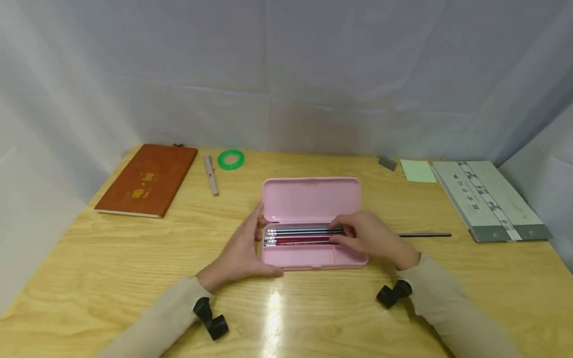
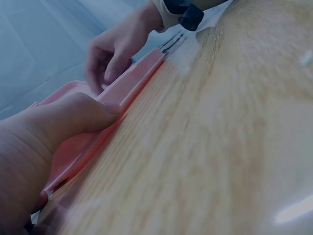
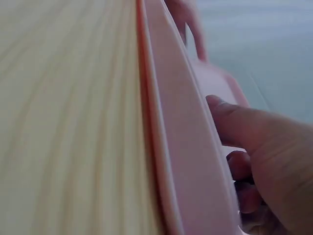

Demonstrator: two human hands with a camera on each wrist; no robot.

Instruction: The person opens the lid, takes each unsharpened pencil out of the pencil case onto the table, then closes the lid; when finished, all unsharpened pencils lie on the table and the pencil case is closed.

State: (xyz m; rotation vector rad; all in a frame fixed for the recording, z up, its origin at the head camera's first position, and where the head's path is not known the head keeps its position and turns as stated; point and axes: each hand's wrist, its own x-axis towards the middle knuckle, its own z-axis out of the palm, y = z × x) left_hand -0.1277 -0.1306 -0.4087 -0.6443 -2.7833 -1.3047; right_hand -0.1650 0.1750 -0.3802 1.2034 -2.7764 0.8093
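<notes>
A pink pencil case (image 1: pixel 297 256) lies on the wooden table with its lid (image 1: pixel 311 199) raised at the back. Several pencils (image 1: pixel 300 232) with silvery ends at the left lie side by side in its rear compartment. My left hand (image 1: pixel 239 251) grips the case's left end, thumb along the front edge and fingers behind; in the left wrist view the thumb (image 2: pixel 80 112) presses the front rim. Over the right part of the case, my right hand (image 1: pixel 364 236) has its thumb and curled fingers around the pencils, hiding their right ends. The right wrist view shows its thumb (image 3: pixel 239 122) just behind the front wall.
One dark pencil (image 1: pixel 425 234) lies right of the case. Farther right are a grey-green book (image 1: pixel 488 199), a pale green notepad (image 1: pixel 418 170) and a small grey block (image 1: pixel 387 162). A green tape ring (image 1: pixel 231 167), a pen (image 1: pixel 211 175) and a brown notebook (image 1: pixel 145 181) lie at the left.
</notes>
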